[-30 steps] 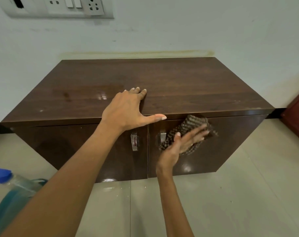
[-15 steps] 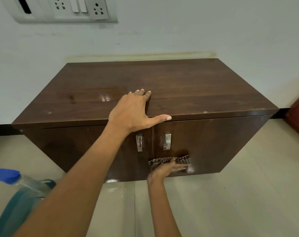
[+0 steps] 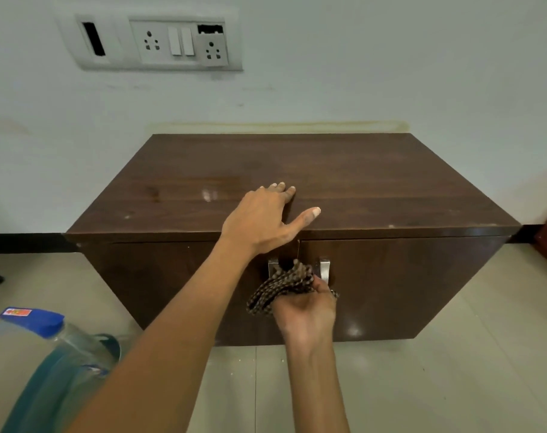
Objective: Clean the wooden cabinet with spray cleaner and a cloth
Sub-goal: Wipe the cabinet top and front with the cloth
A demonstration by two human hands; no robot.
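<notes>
1. The low, dark brown wooden cabinet (image 3: 344, 182) stands on the pale tiled floor (image 3: 453, 385) against the white wall (image 3: 359, 73), below a white socket-and-switch panel (image 3: 153, 42).
2. The person's left hand (image 3: 259, 220) lies flat and open on the cabinet top near the front edge, fingers spread, gripping nothing; it looks to me like a brace.
3. The right hand (image 3: 306, 307) is closed around a bunched brown-and-cream checked cloth (image 3: 281, 285), pressing it to the cabinet front where the two doors meet, between the two small metal door handles (image 3: 324, 270).
4. The step in hand seems to be wiping the door fronts around the handles. I would flatten the cloth rather than keep it wadded, so more of it meets the wood, and work round each handle's base, where grime would gather.
5. Keeping the left hand's weight on the top should stop the doors rattling under the rubbing.
6. The top is glossy, with light reflections, a faint dark smudge on the left and pale specks near the edges; those still look to want a pass.
7. The clear plastic spray bottle with a blue cap (image 3: 56, 345), holding blue-green liquid, sits at lower left, well apart from the cloth.
</notes>
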